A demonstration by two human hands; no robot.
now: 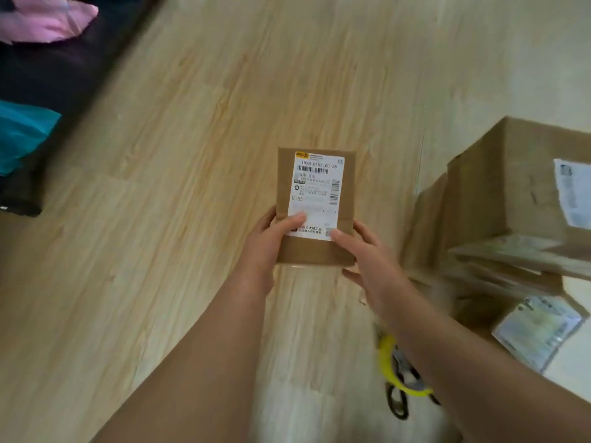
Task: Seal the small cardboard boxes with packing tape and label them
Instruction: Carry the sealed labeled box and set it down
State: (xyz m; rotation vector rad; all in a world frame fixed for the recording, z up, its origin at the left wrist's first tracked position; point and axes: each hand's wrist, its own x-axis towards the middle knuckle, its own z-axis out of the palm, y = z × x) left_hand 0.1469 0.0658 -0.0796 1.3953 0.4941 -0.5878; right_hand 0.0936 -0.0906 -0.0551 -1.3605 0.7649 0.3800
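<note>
Brown cardboard fills my hands: the small box (315, 252) sits straight ahead of me over the middle of the wooden floor (179, 174), though I cannot tell whether it rests on the boards or hangs just above them. Its long axis runs directly away from me, the near short end between my hands and the far end pointing forward. The white label (316, 190) lies along that same axis, barcode at the far end, print upright to my eye. My left hand (270, 238) grips the near left edge, thumb bent over onto the label's lower left part, the other fingers hidden behind the side. My right hand (371, 257) is spread and holds nothing; one straight fingertip presses the label's near right corner, the thumb hanging free below the box's near edge. I judge the label is being smoothed down, so the next stroke should run along the long axis, away from me. The scissors (399, 378) lie on the floor under my right forearm, and a stack of boxes (499, 199) stands to the right.
</note>
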